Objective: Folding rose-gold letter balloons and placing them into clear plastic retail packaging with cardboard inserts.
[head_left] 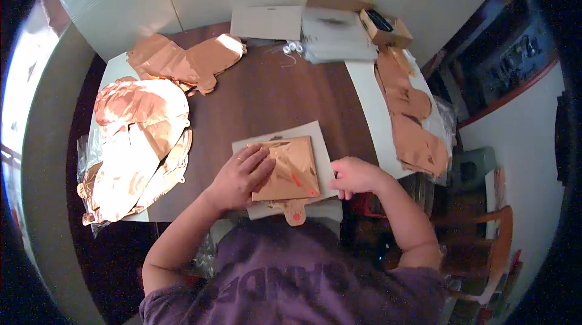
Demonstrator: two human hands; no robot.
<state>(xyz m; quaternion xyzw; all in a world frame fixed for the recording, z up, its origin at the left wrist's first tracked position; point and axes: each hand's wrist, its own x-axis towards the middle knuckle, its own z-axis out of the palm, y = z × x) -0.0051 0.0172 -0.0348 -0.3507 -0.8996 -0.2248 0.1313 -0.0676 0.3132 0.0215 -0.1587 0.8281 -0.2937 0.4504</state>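
Observation:
A folded copper-coloured foil balloon [295, 170] lies on a pale flat card [324, 161] at the table's near edge. A small rounded tab with a reddish mark [295, 214] sticks out from its near side. My left hand [245, 175] rests on the left part of the folded foil, its fingers stretched across it; a ring shows on one finger. At the card's right edge, my right hand [353, 178] has its fingers curled in a pinch around that edge. The thumb's underside and the fingertips there are partly hidden.
Shiny copper foil balloons [142, 143] are heaped at the left; more foil [182, 61] lies behind them. Flat foil pieces [412, 113] sit at the right. Along the back are a pale board [267, 23], small white rolls [293, 47], clear plastic sheets [336, 37] and a cardboard box [397, 33].

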